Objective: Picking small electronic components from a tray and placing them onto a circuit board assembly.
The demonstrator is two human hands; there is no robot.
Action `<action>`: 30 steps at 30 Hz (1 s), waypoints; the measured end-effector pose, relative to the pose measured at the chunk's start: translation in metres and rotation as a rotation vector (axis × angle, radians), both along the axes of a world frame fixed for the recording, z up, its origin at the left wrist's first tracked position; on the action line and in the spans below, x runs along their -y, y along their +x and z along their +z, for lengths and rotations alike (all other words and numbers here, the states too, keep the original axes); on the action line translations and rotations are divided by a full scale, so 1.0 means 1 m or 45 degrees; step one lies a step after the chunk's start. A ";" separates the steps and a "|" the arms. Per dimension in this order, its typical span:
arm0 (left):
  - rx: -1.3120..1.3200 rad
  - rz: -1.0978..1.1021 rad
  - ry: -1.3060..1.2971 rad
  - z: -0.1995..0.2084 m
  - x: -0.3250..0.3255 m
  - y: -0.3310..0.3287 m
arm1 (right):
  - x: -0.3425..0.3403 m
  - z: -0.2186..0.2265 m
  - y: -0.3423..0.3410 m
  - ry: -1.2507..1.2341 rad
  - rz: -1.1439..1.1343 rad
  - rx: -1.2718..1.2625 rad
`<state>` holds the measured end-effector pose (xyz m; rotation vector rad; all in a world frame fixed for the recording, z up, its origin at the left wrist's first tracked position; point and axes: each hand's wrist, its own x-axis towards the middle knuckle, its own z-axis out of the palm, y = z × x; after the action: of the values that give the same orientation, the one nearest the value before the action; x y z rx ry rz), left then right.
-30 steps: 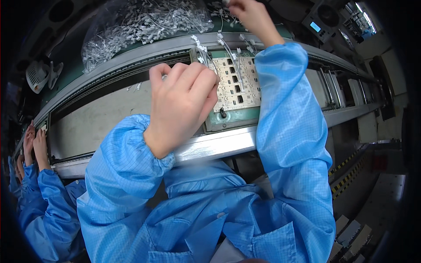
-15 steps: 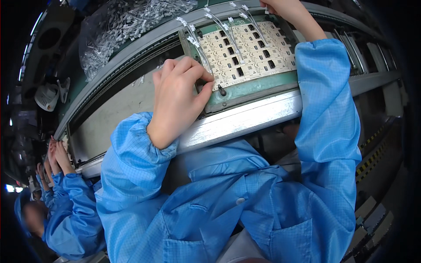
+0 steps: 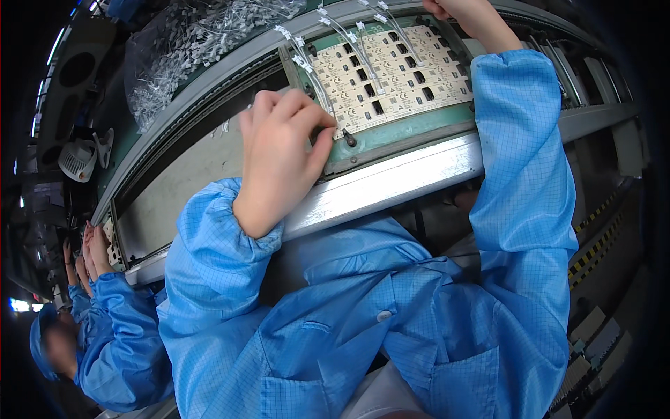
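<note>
A cream circuit-board panel [image 3: 391,77] with rows of black components lies in a green carrier [image 3: 412,126] on the rail line. My left hand [image 3: 283,150] is closed in a pinch at the panel's near left corner, thumb and forefinger together. A pair of thin white wires [image 3: 319,91] runs down to these fingertips; what lies between them is hidden. More white wires with connectors [image 3: 361,45] lie across the panel and over its far edge. My right hand [image 3: 464,15], partly cut off by the top edge, is curled closed beyond the panel's far right corner. Its grip is hidden.
A clear plastic bag of white wired connectors [image 3: 188,63] lies beyond the rail at far left. Nearer is a white fan-like device [image 3: 78,160]. A metal rail [image 3: 391,185] runs between me and the carrier. A co-worker in blue [image 3: 125,335] works at the left.
My right hand has drawn slightly to the right, its fingers more curled. My left hand keeps its pinch at the corner. The whole view has shifted a little.
</note>
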<state>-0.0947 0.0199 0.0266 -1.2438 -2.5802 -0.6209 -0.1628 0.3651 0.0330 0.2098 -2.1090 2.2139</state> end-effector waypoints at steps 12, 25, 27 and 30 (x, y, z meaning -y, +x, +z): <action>-0.175 -0.256 -0.217 0.009 0.002 -0.002 | -0.031 -0.008 0.066 0.641 -0.334 0.276; -0.519 -0.479 -0.338 0.003 -0.075 -0.207 | 0.000 -0.012 0.101 0.219 -0.228 -0.240; -0.455 -0.519 -0.308 0.002 -0.069 -0.212 | -0.007 -0.014 0.100 0.190 -0.248 -0.240; -0.410 -0.494 -0.344 0.004 -0.066 -0.217 | -0.011 -0.014 0.097 0.180 -0.260 -0.243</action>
<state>-0.3121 0.0861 0.0303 -1.7878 -2.2219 -0.1112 -0.0659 0.3757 0.0191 0.1956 -2.0813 1.8567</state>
